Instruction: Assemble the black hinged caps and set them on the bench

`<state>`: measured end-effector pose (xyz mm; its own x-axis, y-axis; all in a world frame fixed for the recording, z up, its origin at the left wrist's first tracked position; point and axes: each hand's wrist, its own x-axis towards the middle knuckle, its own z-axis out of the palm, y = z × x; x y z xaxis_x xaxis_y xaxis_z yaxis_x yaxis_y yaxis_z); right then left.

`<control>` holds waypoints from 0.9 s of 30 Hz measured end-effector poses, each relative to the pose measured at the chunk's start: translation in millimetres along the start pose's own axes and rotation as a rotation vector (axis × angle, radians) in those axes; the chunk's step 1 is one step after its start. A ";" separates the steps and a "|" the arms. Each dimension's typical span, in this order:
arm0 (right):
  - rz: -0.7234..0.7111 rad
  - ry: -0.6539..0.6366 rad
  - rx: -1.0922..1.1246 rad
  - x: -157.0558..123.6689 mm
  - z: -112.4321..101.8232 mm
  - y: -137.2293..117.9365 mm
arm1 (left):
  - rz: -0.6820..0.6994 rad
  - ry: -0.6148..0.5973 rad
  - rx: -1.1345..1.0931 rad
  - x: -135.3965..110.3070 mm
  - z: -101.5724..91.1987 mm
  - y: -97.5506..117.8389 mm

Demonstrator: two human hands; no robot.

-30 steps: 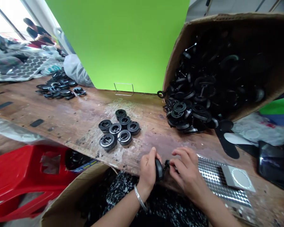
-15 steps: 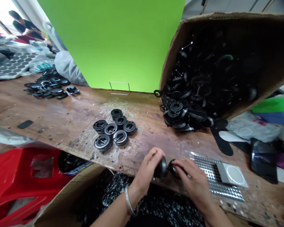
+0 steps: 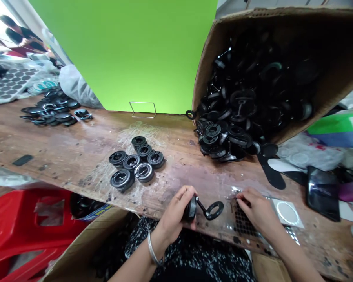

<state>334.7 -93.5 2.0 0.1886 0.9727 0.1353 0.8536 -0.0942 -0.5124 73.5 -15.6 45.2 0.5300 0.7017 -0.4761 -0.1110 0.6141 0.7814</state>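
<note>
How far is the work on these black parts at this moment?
Done, it seems: a group of discs lies together on the bench. In hand: the left hand grips one part with its ring arm swung out, and the right hand touches the perforated sheet. Left: the tipped box holds a big pile of loose parts.

In the lower middle of the frame, my left hand [image 3: 176,211] holds a round part with a ring arm [image 3: 204,207] at the near edge of the surface [image 3: 76,145]. My right hand [image 3: 257,207] rests just right of it on a perforated sheet [image 3: 244,227]. A cluster of round parts [image 3: 133,164] lies behind, to the left. A tipped cardboard box [image 3: 335,90] fills the upper right, its pile of parts [image 3: 223,137] spilling onto the surface.
</note>
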 end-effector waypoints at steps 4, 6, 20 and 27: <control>-0.074 -0.024 -0.173 5.1 6.9 -4.3 | -0.098 0.042 -0.145 3.0 0.3 1.3; -0.078 -0.015 -0.220 7.4 9.4 -4.3 | -0.150 0.063 -0.225 3.5 -0.2 2.7; -0.166 0.174 0.205 1.9 6.4 -108.4 | -0.193 0.076 -0.231 1.7 3.7 -8.6; -0.231 0.132 0.240 10.8 21.4 -131.2 | -0.140 0.056 -0.196 -2.2 0.7 -9.0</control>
<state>214.3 -66.1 52.4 0.0784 0.9250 0.3717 0.7459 0.1929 -0.6375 74.0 -23.0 39.5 0.5048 0.6202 -0.6004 -0.2037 0.7615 0.6153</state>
